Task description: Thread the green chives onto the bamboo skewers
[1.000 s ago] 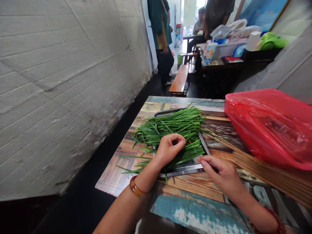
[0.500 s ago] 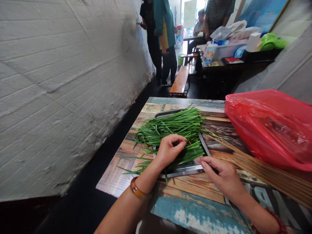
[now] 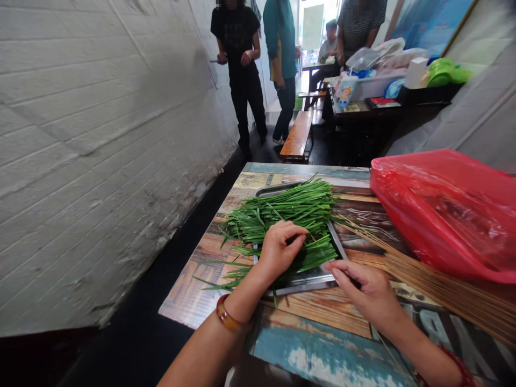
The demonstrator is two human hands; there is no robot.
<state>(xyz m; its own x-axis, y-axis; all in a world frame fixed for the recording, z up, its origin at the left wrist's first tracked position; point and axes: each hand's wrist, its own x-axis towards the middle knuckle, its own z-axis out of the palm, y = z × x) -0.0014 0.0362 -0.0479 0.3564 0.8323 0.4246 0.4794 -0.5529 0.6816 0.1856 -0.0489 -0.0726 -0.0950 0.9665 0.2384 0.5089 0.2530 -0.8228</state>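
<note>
A heap of green chive leaves (image 3: 288, 212) lies across a metal tray (image 3: 310, 279) on the painted table (image 3: 322, 344). My left hand (image 3: 280, 247) rests on the near part of the heap, fingers curled in a pinch around a few leaves. My right hand (image 3: 368, 287) lies at the tray's near right corner, fingers drawn together and pointing left, thumb underneath; what it grips, if anything, is hidden. A bundle of thin bamboo skewers (image 3: 435, 282) fans out from beside that hand toward the right.
A red plastic bag (image 3: 447, 209) fills the table's right side. A white brick wall (image 3: 100, 134) runs along the left of a narrow dark aisle. Three people stand by a wooden bench (image 3: 298, 134) ahead. A cluttered counter (image 3: 382, 91) stands at the back right.
A person in black has walked into the aisle toward me, beside the one in teal. My hands have hardly moved on the chives and tray.
</note>
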